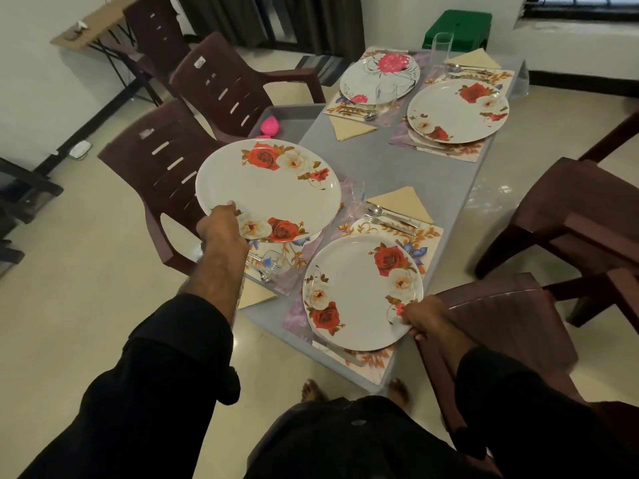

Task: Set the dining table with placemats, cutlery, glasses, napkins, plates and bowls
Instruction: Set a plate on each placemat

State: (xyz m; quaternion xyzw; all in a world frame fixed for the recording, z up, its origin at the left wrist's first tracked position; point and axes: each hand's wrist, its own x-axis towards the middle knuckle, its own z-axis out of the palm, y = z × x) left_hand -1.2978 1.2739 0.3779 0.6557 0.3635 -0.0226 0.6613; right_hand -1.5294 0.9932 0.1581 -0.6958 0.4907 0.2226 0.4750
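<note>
A grey rectangular surface runs away from the viewer, flanked by dark brown plastic chairs on the left and right. Four floral placemats mark four settings.

The raised plate, white with red and cream roses, is held above the near-left setting, tilted slightly, overhanging the left edge of the surface. The left hand grips its near rim, thumb on top and fingers curled beneath.

The near-right plate, of the same rose pattern, lies flat on its placemat. The right hand pinches its near-right rim, fingers curled round the edge.

The far-right plates sit on their placemat; a second rim shows beneath the top one, so at least two are stacked. The far-left plate bears a pink flower with black line work.

Folded beige napkins lie beside each setting, the near-left one largely hidden by the left forearm. A tall clear glass stands at the far end of the surface; another glass stands near the far-left plate; a third glass shows below the raised plate.

Cutlery, a spoon and fork, rests on the near-right napkin and placemat; further cutlery lies at the far settings. A pink object sits in a grey tray just left of the surface.
</note>
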